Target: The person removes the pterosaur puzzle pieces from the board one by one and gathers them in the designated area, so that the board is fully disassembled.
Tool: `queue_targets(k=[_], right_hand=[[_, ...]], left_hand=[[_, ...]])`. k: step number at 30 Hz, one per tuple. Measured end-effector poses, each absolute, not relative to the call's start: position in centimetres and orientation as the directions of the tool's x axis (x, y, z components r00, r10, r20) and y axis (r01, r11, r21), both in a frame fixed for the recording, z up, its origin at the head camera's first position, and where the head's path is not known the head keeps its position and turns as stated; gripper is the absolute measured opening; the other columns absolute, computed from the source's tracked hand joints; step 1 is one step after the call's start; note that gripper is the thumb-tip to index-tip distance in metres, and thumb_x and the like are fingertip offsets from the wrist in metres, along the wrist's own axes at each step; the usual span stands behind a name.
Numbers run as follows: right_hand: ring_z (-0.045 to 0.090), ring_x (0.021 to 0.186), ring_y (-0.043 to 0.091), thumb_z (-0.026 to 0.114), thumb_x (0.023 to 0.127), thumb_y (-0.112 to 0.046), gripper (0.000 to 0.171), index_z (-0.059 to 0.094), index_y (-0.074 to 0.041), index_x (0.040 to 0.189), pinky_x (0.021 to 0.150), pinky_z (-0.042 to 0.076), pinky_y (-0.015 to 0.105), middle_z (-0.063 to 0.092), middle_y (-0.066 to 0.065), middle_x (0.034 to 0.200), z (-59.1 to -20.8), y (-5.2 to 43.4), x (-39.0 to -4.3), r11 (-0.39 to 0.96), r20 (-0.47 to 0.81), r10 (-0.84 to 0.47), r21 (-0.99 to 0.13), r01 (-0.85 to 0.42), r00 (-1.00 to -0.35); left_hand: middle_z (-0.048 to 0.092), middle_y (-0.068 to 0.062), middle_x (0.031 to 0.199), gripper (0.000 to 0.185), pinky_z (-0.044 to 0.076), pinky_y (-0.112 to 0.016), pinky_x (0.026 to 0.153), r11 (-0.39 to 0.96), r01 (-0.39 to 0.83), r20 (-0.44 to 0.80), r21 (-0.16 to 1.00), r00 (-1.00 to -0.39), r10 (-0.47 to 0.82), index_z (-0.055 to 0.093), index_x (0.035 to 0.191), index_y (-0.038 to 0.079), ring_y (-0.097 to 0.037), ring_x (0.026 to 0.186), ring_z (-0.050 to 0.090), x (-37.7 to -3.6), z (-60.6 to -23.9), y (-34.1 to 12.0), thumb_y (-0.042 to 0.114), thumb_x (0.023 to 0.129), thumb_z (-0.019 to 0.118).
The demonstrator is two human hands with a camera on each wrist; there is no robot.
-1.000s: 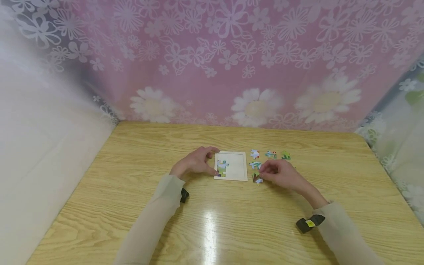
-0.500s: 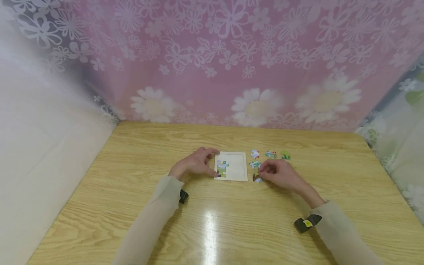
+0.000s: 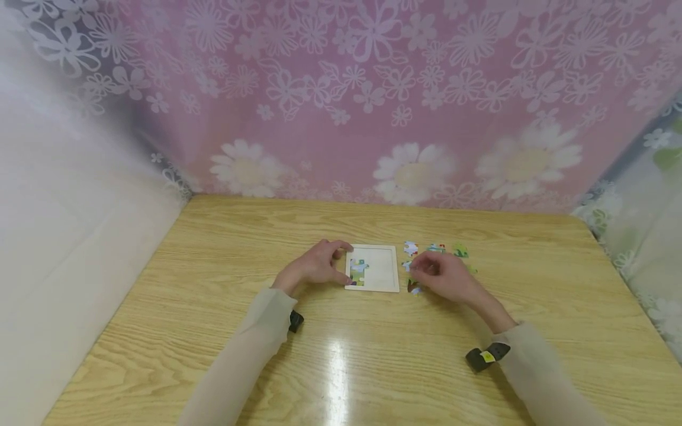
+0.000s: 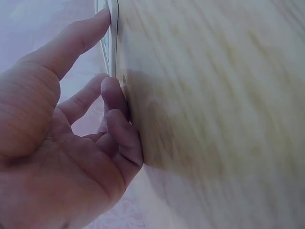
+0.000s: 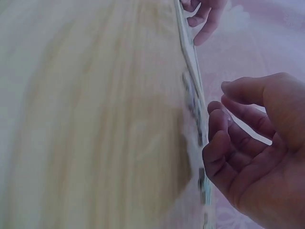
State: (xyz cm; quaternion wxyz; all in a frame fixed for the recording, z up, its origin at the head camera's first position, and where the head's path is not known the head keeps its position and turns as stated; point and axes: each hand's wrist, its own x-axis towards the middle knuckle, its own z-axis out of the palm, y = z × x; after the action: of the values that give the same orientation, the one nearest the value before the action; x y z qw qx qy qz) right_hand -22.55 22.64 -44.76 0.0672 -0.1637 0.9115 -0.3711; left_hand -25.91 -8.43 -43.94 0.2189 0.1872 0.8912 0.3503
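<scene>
A pale wooden table with a glossy glare near its middle stands against a pink flowered curtain; a plain white wall closes the left side, and a greenish flowered curtain the right. The left hand rests on the table, thumb and forefinger touching the left edge of the white puzzle tray, where a few pieces sit fitted in the left column. Just right of the tray, the right hand hovers over loose puzzle pieces, fingers loosely curled. Whether they pinch a piece cannot be told from above. The right wrist view shows those fingers bent and holding nothing visible. The left wrist view shows a fingertip pressed to the tray edge.
</scene>
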Motion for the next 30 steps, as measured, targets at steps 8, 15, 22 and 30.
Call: queue_targets(k=[8, 15, 22, 30], right_hand=[[0.062, 0.076, 0.017, 0.062, 0.091, -0.031, 0.021, 0.065, -0.017, 0.108, 0.061, 0.048, 0.030, 0.066, -0.002, 0.093, -44.1, 20.3, -23.3, 0.622, 0.024, -0.375, -0.734, -0.271, -0.927], [0.063, 0.078, 0.017, 0.063, 0.091, -0.034, 0.026, 0.065, -0.016, 0.109, 0.064, 0.050, 0.032, 0.066, -0.002, 0.093, -44.3, 18.0, -24.5, 0.594, 0.034, -0.381, -0.757, -0.272, -0.924], [0.063, 0.081, 0.015, 0.063, 0.091, -0.035, 0.024, 0.066, -0.018, 0.107, 0.066, 0.051, 0.032, 0.066, -0.004, 0.094, -44.8, 16.3, -25.5, 0.595, -0.002, -0.383, -0.766, -0.245, -0.924], [0.061, 0.082, 0.014, 0.062, 0.091, -0.030, 0.016, 0.067, -0.019, 0.101, 0.073, 0.049, 0.031, 0.066, -0.003, 0.092, -45.0, 14.9, -26.5, 0.636, -0.027, -0.431, -0.718, -0.283, -0.902]], left_hand=[[0.045, -0.005, 0.121, 0.074, 0.041, -0.037, 0.090, 0.685, 0.173, -0.256, 0.708, -0.841, 0.477, 0.045, 0.137, 0.025, -0.016, 0.087, 0.050, -26.1, -44.3, -8.5, 0.033, 0.074, 0.081], [0.045, -0.004, 0.121, 0.074, 0.042, -0.035, 0.086, 0.694, 0.153, -0.272, 0.704, -0.844, 0.462, 0.046, 0.136, 0.025, -0.017, 0.088, 0.049, -26.1, -44.3, -8.4, 0.033, 0.073, 0.082], [0.045, -0.005, 0.121, 0.074, 0.041, -0.035, 0.088, 0.692, 0.133, -0.279, 0.710, -0.849, 0.449, 0.046, 0.136, 0.025, -0.017, 0.088, 0.051, -26.1, -44.3, -8.4, 0.031, 0.072, 0.083], [0.044, -0.004, 0.120, 0.076, 0.041, -0.034, 0.087, 0.693, 0.139, -0.274, 0.707, -0.850, 0.450, 0.044, 0.137, 0.025, -0.016, 0.089, 0.050, -26.3, -44.5, -8.4, 0.032, 0.071, 0.083]])
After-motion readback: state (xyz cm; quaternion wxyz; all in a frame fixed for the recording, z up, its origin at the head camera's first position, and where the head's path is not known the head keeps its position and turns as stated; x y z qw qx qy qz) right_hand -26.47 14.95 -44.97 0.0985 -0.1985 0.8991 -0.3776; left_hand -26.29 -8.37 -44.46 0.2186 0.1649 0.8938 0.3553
